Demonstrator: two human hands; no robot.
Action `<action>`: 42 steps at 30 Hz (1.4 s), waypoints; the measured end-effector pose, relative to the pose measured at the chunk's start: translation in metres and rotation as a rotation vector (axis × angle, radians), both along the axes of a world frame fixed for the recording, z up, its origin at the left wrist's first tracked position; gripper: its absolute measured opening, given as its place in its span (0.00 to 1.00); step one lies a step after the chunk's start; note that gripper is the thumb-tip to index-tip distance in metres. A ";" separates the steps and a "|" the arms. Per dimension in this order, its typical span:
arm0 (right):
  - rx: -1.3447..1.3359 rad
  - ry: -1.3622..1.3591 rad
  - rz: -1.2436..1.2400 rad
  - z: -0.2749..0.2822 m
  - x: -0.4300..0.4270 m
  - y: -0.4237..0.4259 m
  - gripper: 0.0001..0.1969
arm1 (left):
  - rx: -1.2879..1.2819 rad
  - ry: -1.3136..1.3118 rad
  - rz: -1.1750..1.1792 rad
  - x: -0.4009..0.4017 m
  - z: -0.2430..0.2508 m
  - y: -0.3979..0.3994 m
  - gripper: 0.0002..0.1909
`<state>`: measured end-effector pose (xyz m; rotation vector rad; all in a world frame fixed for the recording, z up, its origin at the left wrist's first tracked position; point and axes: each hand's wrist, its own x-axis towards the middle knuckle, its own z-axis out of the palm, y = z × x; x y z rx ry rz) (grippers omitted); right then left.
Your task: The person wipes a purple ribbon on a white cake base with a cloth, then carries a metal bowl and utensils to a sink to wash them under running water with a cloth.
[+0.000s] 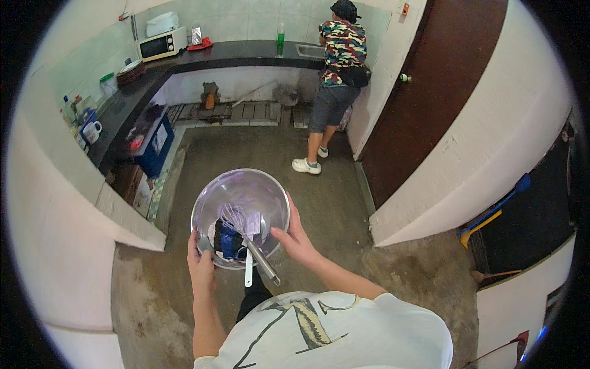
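Observation:
A stainless steel mixing bowl [272, 193] is held in front of my body, its inner wall smeared with a pale purple residue. My left hand [201, 265] grips the rim on the near left, thumb inside. On the right side, my right hand [297, 237] has its thumb over the rim and its fingers outside. In the bowl lies a wire whisk [260, 260], its wires coated purple and its steel handle sticking out towards me. Beside it is a spatula [249, 267] with a white handle and a purple-smeared blade. Dark and blue items [230, 242], not clearly identifiable, lie underneath.
A person [343, 50] stands at the sink [309, 50], facing away. A black countertop [249, 50] runs along the back and left, bearing a microwave oven [161, 44], a green bottle [280, 34] and a mug [92, 132]. Concrete floor [221, 147] lies ahead; a brown door [428, 92] is on the right.

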<state>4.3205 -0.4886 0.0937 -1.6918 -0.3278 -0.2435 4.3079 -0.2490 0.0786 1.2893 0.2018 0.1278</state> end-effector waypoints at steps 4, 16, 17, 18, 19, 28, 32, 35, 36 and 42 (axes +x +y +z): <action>-0.088 -0.020 -0.036 -0.001 0.098 0.001 0.44 | 0.056 -0.024 -0.023 0.103 0.004 0.004 0.36; -0.030 0.082 -0.206 0.015 0.299 -0.032 0.40 | 0.210 0.013 -0.224 0.347 0.029 -0.036 0.36; -0.014 0.078 -0.209 0.011 0.317 -0.031 0.40 | 0.215 0.024 -0.234 0.364 0.022 -0.033 0.36; -0.011 0.062 -0.213 0.009 0.340 -0.039 0.41 | 0.312 -0.048 -0.204 0.390 0.014 -0.038 0.36; -0.019 0.061 -0.224 0.005 0.363 -0.045 0.41 | 0.408 -0.121 -0.174 0.414 0.009 -0.042 0.37; -0.092 0.001 -0.246 0.013 0.542 -0.074 0.38 | 0.270 -0.020 -0.162 0.570 0.041 -0.076 0.36; -0.092 -0.012 -0.177 0.035 0.605 -0.077 0.37 | 0.277 -0.041 -0.124 0.621 0.055 -0.077 0.34; -0.122 -0.037 -0.164 0.032 0.649 -0.068 0.38 | 0.252 -0.092 -0.059 0.663 0.039 -0.065 0.34; -0.138 -0.047 -0.155 0.032 0.665 -0.065 0.38 | 0.221 -0.054 -0.064 0.677 0.048 -0.062 0.34; -0.191 -0.057 -0.171 0.036 0.740 -0.047 0.38 | 0.275 -0.187 -0.084 0.774 0.039 -0.038 0.32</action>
